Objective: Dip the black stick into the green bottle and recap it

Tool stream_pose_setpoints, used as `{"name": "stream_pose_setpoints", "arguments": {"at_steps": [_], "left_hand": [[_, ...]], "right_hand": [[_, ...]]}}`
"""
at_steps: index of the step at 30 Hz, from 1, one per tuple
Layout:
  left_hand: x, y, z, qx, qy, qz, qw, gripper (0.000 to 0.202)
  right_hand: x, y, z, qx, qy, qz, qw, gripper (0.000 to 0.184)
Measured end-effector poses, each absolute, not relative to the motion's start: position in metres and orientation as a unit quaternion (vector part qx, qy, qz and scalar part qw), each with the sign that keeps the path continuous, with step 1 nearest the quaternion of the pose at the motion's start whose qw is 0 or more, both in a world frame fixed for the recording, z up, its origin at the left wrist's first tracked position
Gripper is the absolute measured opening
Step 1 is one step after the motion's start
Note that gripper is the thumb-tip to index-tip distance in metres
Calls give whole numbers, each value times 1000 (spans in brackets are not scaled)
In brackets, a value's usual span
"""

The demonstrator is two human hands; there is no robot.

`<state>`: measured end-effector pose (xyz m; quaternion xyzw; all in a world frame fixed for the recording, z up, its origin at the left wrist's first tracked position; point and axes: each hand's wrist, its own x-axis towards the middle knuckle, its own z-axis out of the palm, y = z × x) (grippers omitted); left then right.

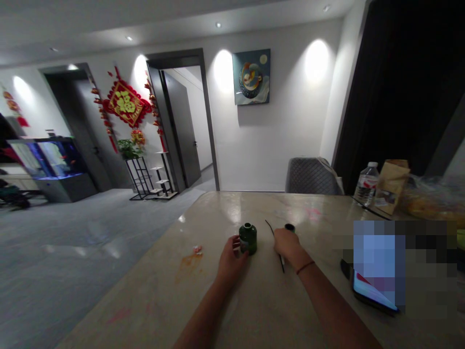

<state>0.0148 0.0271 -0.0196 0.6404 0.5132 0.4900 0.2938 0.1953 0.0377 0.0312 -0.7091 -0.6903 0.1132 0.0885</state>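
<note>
The person's left hand (231,261) cups a dark green bottle (248,239) in a wide grip, curled against its side, on a pale marble table (152,295). Just right of the bottle, the right hand (287,245) closes narrowly on a thin black stick (281,264), which runs under the palm. A small dark green cylinder (289,227) stands just beyond that hand. Farther right of the bottle sit a phone (374,291), a plastic water bottle (366,184) and a paper bag (391,186).
</note>
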Motion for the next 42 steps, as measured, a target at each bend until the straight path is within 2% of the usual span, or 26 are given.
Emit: {"name": "stream_pose_setpoints", "arguments": {"at_steps": [8,14,18,20,25,28,31,36,39,42], "left_hand": [[14,29,-22,644,506,489,301,43],[14,29,-23,627,497,504,326,43],[14,29,-23,618,501,510,327,43],[14,29,-24,621,497,511,326,43],[14,30,-26,620,501,509,325,44],[14,31,-26,629,502,501,319,43],[14,31,-28,630,497,504,320,42],[13,32,-30,639,494,503,308,43],[13,32,-30,646,494,500,299,42],[13,32,-30,644,495,500,301,42]], "right_hand": [[200,37,30,-743,-659,102,53,33],[211,37,29,-748,-651,112,61,34],[222,41,40,-735,-648,138,146,21],[227,42,49,-708,-648,194,203,15],[233,33,76,-541,-587,441,409,14],[229,30,85,-450,-549,499,496,27],[221,35,87,-437,-527,469,558,27],[200,48,79,-429,-505,336,669,27],[184,50,72,-429,-534,278,673,27],[171,51,64,-456,-575,242,635,24]]}}
